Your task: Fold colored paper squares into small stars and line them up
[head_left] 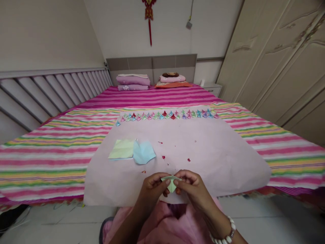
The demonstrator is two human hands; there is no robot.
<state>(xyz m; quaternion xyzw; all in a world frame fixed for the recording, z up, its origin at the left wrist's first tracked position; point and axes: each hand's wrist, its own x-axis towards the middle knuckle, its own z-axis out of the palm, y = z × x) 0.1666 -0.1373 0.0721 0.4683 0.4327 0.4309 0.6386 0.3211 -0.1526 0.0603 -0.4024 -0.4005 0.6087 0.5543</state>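
Both my left hand (153,184) and right hand (193,184) pinch the folded green paper (172,187) from opposite sides; light, even pressure should keep its folds crisp.

Folded paper piece (172,187): pale green, small, partly folded into a kite-like form, broad top edge flaring to corners at about 9 and 3 o'clock, narrow point down at 6, centre line running 12 to 6, upper flap looks darker than the lower face. Sits at about 6 o'clock in the head view, pinched from its 9 o'clock side by the left hand (154,184) and from its 3 o'clock side by the right hand (190,183), thumbs on the near face. Fingers hide parts of both side edges, so can't tell the full outline or layer count.
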